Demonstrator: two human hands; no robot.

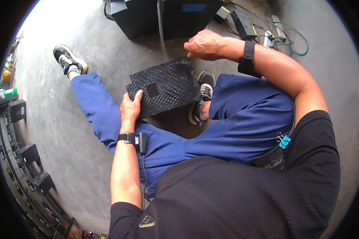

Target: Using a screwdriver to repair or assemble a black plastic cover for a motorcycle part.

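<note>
The left hand (131, 108) clasped the panel (171, 85) over the floor (83, 163) while the curled right hand (205, 44), contents indiscernible, apparently worked near its far corner, the next move probably requiring steady support.

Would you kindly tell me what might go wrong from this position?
The left hand holds the black panel near its lower-left edge, so the panel could tilt or slip if that grip loosens. The curled right hand is close to the panel's upper-right corner, so a sudden shift might scrape the fingers. The cable running beside the left forearm might snag if that arm moves.
</note>
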